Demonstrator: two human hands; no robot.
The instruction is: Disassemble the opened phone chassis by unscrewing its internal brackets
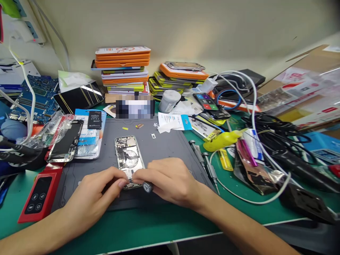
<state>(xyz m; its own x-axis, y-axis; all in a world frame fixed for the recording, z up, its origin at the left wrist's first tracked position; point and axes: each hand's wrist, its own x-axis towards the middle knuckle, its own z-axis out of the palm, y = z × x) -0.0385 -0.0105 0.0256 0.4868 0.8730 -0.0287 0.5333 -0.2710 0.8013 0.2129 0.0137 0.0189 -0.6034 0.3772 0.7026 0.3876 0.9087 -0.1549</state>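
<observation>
An opened phone [130, 156] lies on the grey work mat with its inner parts bare and a round coil in the middle. At its lower left edge, my left hand [99, 189] has thumb and index finger closed together; whatever is between them is too small to make out. Over the lower right part of the phone, my right hand [172, 180] is closed, fingertips close to the left ones. The dark round end of a screwdriver [148, 187] sticks out beneath its fingers, the rest hidden by the hand. My fingers cover the phone's bottom end.
The grey mat [164, 152] holds a SIM tray [153, 136] and small bits. Left are a removed phone screen [67, 141], a battery [94, 120] and a red device [37, 194]. Right are screwdrivers [209, 170], a yellow bottle [223, 140] and cables. Orange cases [122, 60] stand behind.
</observation>
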